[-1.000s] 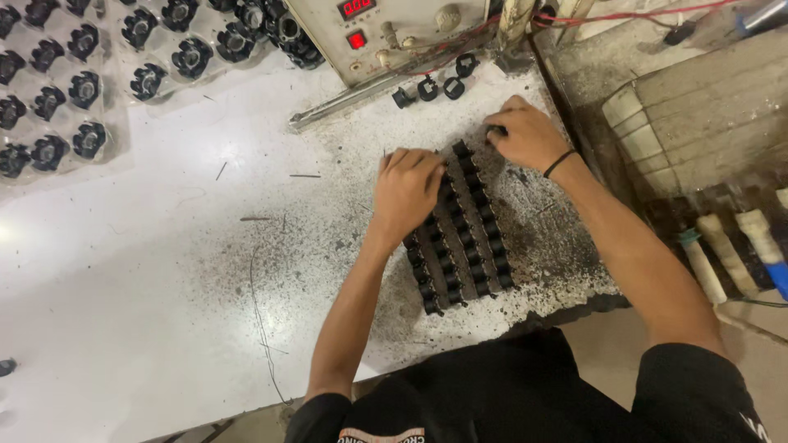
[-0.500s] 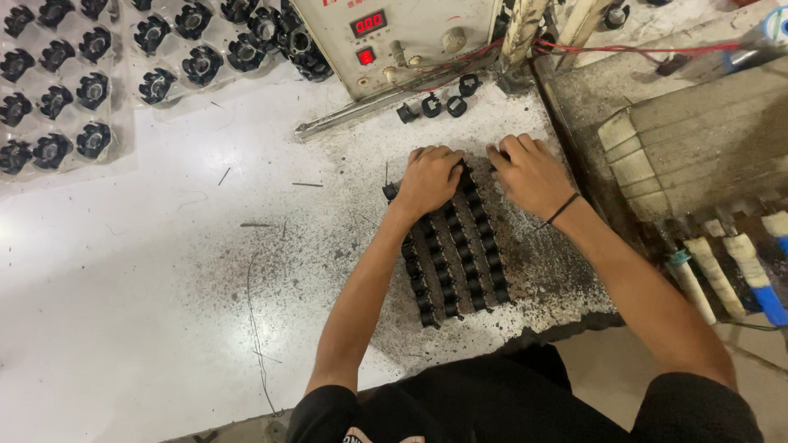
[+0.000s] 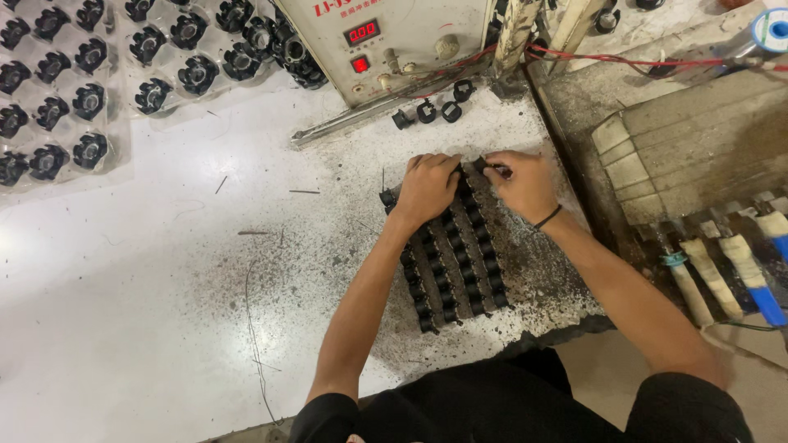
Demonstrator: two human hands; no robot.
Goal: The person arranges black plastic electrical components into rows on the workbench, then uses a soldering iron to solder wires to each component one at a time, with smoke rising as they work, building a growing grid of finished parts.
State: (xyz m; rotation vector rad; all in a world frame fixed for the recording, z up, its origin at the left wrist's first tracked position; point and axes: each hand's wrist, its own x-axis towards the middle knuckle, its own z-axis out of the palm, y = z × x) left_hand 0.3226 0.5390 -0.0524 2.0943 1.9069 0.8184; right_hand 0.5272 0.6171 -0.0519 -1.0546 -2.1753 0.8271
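Head view: rows of small black parts (image 3: 455, 262) lie packed side by side on the speckled white surface (image 3: 148, 312). Left hand (image 3: 427, 189) lies flat on the rows' far end, fingers spread, gripping nothing. Right hand (image 3: 519, 182), just beside it, pinches one black piece (image 3: 484, 166) at the far edge. Loose black rings (image 3: 427, 111) sit near a cream control box (image 3: 386, 41); trays of black parts (image 3: 82, 90) lie well apart, far left.
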